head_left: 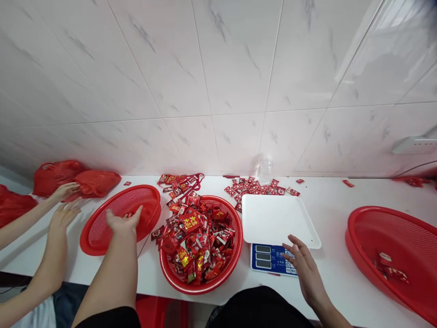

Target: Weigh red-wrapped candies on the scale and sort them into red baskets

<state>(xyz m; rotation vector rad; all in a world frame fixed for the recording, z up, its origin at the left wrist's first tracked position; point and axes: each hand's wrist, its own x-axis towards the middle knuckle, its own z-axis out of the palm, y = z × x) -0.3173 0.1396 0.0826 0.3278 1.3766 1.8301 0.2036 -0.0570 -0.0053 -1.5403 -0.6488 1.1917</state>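
Observation:
My left hand (123, 223) is over the red basket (97, 228) on the left, palm up with fingers apart; a few small red packets lie beneath it. Fingers spread, my right hand (303, 269) hovers by the keypad of the blue scale (273, 258), holding nothing. The scale's white tray (278, 221) bears no packets. Between my hands, a round red basket (201, 289) is heaped with shiny red and gold wrapped packets (191, 222).
Another person's hands (64, 214) reach toward red plastic bags (97, 182) at the left. Small red packets (251, 186) lie behind the scale beside a clear cup (265, 171). A large red basket (375, 214) holding a few packets stands right.

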